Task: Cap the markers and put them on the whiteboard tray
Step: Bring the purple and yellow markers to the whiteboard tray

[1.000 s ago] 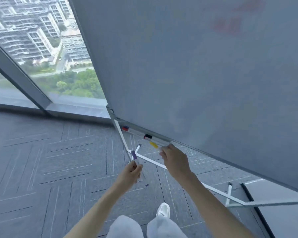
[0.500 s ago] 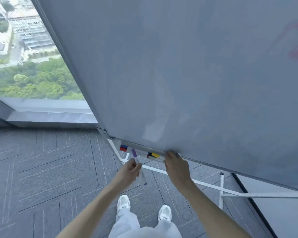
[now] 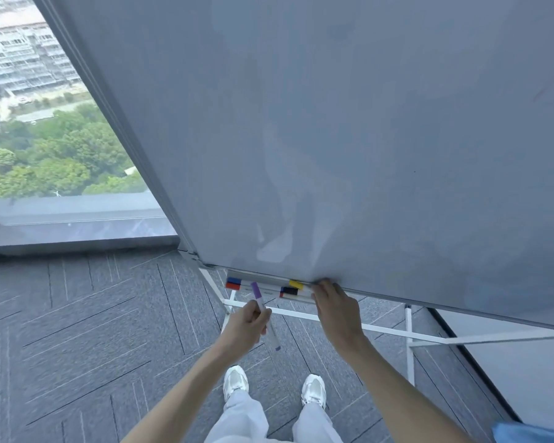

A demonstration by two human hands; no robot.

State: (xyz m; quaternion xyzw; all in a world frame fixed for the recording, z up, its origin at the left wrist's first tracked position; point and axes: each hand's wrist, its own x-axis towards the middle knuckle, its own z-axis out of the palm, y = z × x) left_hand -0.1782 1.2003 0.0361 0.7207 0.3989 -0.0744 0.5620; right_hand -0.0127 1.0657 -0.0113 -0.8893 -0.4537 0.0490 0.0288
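Head view: right hand (image 3: 335, 310) hides tray markers' (image 3: 293, 290) ends.

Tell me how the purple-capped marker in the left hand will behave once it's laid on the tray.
The purple-capped marker looks like a slim, straight, rigid barrel, so it probably won't flex. The left hand pinches it between fingertips, suggesting it is light. Being round, it may roll; the whiteboard tray already holds other markers lying lengthwise, so it will likely settle against them.

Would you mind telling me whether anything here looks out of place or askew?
Only the purple marker: the left hand holds it below the whiteboard tray, pointing across it, while the other markers lie along the tray. The right hand rests at the tray.
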